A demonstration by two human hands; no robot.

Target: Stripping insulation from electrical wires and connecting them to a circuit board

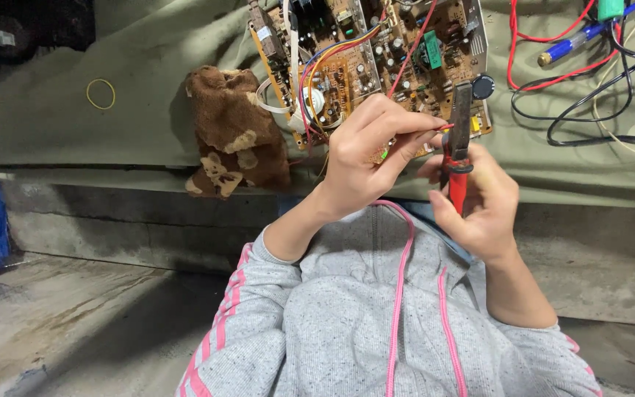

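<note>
Head view: two hands work a red wire with pliers.

Left hand pinches the red wire; right hand clenches red-handled pliers, their tip meeting the wire just before the circuit board.

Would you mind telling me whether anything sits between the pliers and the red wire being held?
Nothing visible does. The left hand pinches the red wire and its end meets the pliers held in the right hand, above the circuit board edge.

Matt dark metal pliers with glossy red plastic grips, fuzzy brown cloth
</note>
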